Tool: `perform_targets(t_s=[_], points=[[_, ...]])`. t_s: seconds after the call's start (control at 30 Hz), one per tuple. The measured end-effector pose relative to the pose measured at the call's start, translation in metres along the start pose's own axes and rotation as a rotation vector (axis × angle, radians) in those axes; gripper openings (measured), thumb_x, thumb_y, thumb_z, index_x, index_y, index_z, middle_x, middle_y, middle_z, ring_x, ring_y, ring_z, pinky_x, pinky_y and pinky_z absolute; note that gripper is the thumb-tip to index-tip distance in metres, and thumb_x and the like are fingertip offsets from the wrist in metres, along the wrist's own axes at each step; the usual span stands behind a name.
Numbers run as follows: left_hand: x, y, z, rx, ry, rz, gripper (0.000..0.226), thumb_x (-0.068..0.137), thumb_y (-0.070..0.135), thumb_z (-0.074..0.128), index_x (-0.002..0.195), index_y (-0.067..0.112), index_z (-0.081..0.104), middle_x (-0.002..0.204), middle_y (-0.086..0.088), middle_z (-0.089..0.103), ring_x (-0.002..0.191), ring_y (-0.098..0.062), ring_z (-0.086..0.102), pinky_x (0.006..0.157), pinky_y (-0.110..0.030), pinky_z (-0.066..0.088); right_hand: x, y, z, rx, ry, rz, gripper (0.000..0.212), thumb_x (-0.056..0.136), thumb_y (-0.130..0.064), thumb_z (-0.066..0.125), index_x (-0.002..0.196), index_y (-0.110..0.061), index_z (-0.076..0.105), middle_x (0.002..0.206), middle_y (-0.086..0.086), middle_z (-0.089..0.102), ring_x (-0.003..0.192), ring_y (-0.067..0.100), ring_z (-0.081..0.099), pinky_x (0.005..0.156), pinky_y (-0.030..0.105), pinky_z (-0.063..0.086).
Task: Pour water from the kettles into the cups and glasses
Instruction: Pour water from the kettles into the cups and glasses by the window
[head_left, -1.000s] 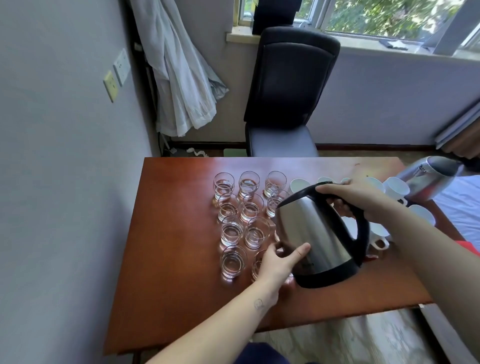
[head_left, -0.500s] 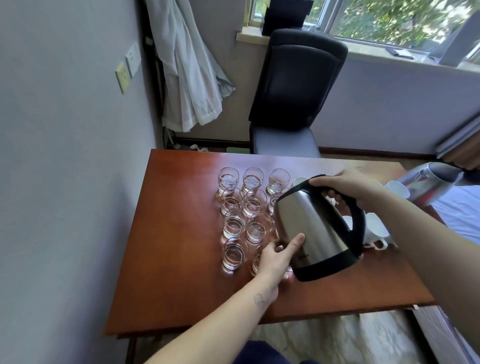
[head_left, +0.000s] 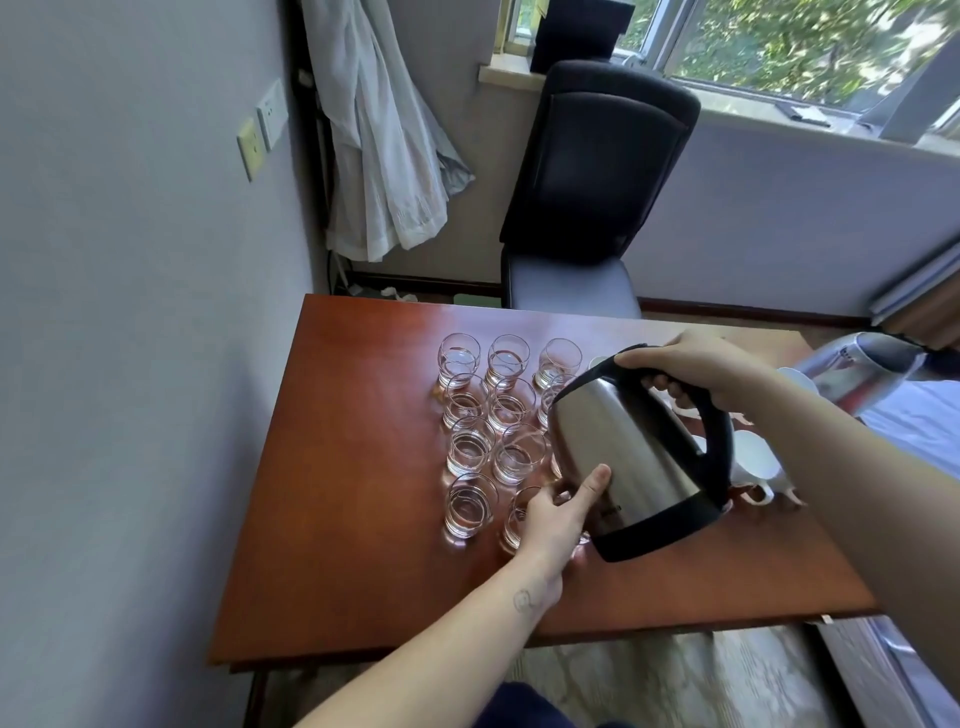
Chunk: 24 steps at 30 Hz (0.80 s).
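Observation:
A steel kettle with a black handle and base hangs tilted to the left above the brown table. My right hand grips the top of its handle. My left hand grips a glass under the kettle's lower side, which hides most of that glass; the thumb lies against the kettle. Several clear glasses holding water stand in rows left of the kettle. White cups sit behind it, partly hidden. A second steel kettle stands at the table's right edge.
A black chair stands at the table's far side under a window. The grey wall runs close along the table's left edge. A white garment hangs in the corner. A bed lies to the right.
The kettle has shifted slightly left and up relative to the glasses while staying tilted. My view has dropped and swung, so the table sits lower in the frame. Both hands keep their hold.

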<state>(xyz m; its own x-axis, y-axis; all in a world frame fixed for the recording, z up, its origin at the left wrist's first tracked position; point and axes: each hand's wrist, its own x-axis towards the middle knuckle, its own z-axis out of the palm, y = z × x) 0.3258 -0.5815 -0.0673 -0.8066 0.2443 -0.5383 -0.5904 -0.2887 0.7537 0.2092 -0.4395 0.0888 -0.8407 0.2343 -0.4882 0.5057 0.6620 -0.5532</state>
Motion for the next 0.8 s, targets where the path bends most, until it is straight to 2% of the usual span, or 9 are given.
perform_targets(t_s=[0.17, 0.37, 0.5, 0.63, 0.73, 0.8], points=[[-0.0011, 0.0024, -0.0002, -0.007, -0.019, -0.001, 0.085, 0.05, 0.072, 0.079, 0.115, 0.019, 0.068, 0.107, 0.003, 0.075, 0.103, -0.016, 0.07, 0.102, -0.041, 0.051, 0.0028, 0.0002, -0.001, 0.006, -0.011, -0.002, 0.038, 0.081, -0.039, 0.074, 0.075, -0.003, 0.062, 0.056, 0.006, 0.045, 0.047, 0.017, 0.036, 0.044, 0.025, 0.032], [-0.0009, 0.0022, -0.0006, 0.013, -0.021, -0.018, 0.09, 0.049, 0.076, 0.079, 0.117, 0.019, 0.067, 0.11, 0.003, 0.074, 0.104, -0.016, 0.069, 0.101, -0.036, 0.051, 0.0045, -0.0011, -0.0008, -0.006, 0.0, 0.0, 0.039, 0.079, -0.039, 0.075, 0.074, -0.002, 0.064, 0.056, 0.006, 0.046, 0.046, 0.018, 0.037, 0.046, 0.027, 0.034], [-0.0006, 0.0035, -0.0008, 0.018, -0.025, -0.026, 0.073, 0.064, 0.066, 0.079, 0.118, 0.018, 0.066, 0.109, 0.003, 0.075, 0.103, -0.015, 0.07, 0.101, -0.039, 0.052, 0.0054, -0.0018, -0.0023, -0.018, -0.002, -0.003, 0.04, 0.079, -0.04, 0.075, 0.074, -0.002, 0.064, 0.056, 0.006, 0.047, 0.046, 0.017, 0.038, 0.046, 0.027, 0.035], [-0.0005, 0.0039, 0.0003, 0.031, -0.025, -0.038, 0.071, 0.065, 0.065, 0.079, 0.117, 0.019, 0.067, 0.107, 0.005, 0.075, 0.102, -0.013, 0.07, 0.101, -0.039, 0.052, 0.0054, -0.0025, -0.0025, -0.022, -0.007, 0.001, 0.039, 0.08, -0.04, 0.075, 0.073, -0.003, 0.063, 0.055, 0.005, 0.046, 0.045, 0.016, 0.037, 0.044, 0.025, 0.034], [-0.0005, 0.0053, 0.0008, 0.034, -0.024, -0.045, 0.079, 0.059, 0.07, 0.08, 0.118, 0.019, 0.067, 0.108, 0.005, 0.075, 0.103, -0.014, 0.07, 0.1, -0.038, 0.052, 0.0061, -0.0018, -0.0034, -0.006, -0.005, 0.001, 0.039, 0.08, -0.038, 0.075, 0.074, -0.002, 0.063, 0.054, 0.005, 0.045, 0.044, 0.016, 0.036, 0.043, 0.023, 0.033], [-0.0009, 0.0059, 0.0012, 0.023, -0.026, -0.042, 0.072, 0.065, 0.065, 0.079, 0.119, 0.018, 0.066, 0.109, 0.004, 0.074, 0.102, -0.012, 0.07, 0.099, -0.035, 0.053, 0.0072, -0.0012, -0.0036, -0.008, -0.006, 0.004, 0.039, 0.08, -0.038, 0.075, 0.074, -0.002, 0.063, 0.053, 0.005, 0.046, 0.045, 0.016, 0.037, 0.044, 0.024, 0.034]])
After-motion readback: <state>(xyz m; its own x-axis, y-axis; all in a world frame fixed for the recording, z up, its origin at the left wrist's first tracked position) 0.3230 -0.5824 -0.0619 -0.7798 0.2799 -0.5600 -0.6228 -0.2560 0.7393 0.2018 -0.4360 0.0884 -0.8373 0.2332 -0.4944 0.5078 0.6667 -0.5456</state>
